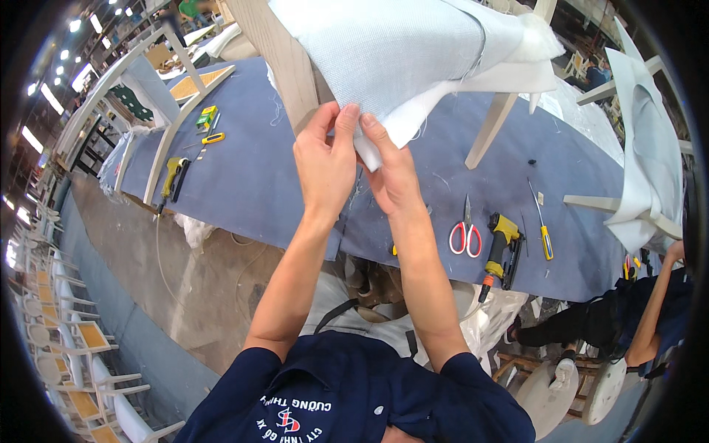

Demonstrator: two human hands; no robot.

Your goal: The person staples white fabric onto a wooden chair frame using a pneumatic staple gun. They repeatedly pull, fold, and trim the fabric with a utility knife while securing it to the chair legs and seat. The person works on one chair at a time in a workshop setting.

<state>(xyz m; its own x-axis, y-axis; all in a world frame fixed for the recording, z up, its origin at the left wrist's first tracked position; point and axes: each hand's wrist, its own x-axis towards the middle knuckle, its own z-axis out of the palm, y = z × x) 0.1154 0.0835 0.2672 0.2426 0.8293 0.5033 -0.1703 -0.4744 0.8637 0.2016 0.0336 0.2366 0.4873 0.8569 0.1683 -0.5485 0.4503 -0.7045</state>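
Note:
A wooden chair frame [277, 55] stands on the table before me, with pale grey-blue upholstery fabric [391, 55] draped over it and white padding [487, 80] beneath. At the fabric's near corner, beside the wooden post, my left hand [327, 159] pinches the edge between thumb and fingers. My right hand [391, 173] grips the same corner just to the right, its thumb on top of the cloth. The two thumbs almost meet, and a small flap of cloth hangs between the hands. Some fingertips are hidden behind the fabric.
Scissors [466, 230], a yellow staple gun [504, 247] and a screwdriver [543, 221] lie on the blue-covered table [421, 199] at right. At left lie another staple gun [173, 179], a yellow-handled screwdriver [213, 138] and a small green-yellow box [207, 118]. A co-worker [650, 310] works at far right.

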